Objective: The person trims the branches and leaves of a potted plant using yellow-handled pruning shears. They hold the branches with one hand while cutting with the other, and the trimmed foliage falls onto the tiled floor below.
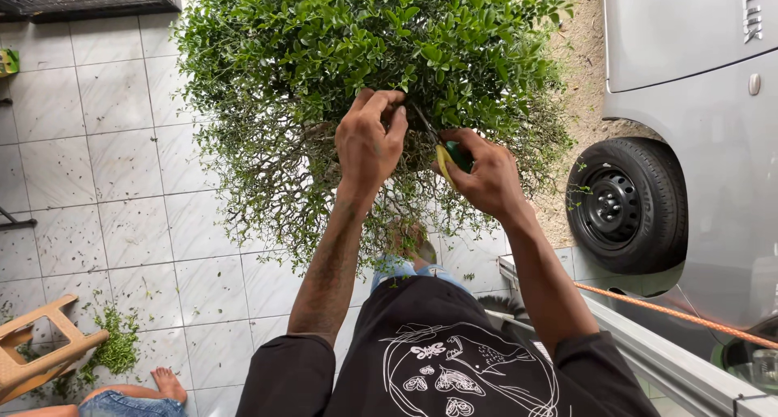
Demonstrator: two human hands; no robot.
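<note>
A person in a black printed shirt stood over a dense, rounded green shrub (365, 52) that filled the upper middle of the view, from about ten o'clock round to two. The left hand (371, 141) reached into the foliage just above centre, fingers curled and pinched on a sprig at the edge of the leaves. The right hand (480, 174), just beside it at three o'clock, was closed around yellow-and-green shears (447, 156), whose dark blades angled up toward eleven o'clock into the leaves near the left fingertips; whether the blades were parted could not be told. The bush's bare, twiggy underside hung below both hands, over a floor of pale marbled tiles (121, 166). At eight o'clock a heap of green clippings (113, 348) lay beside a tipped wooden stool (40, 348), and another person's bare foot (168, 383) showed at the bottom edge. At three o'clock stood a silver car (705, 101) with its black wheel (628, 205), and an orange rope (673, 312) ran across at four o'clock.
</note>
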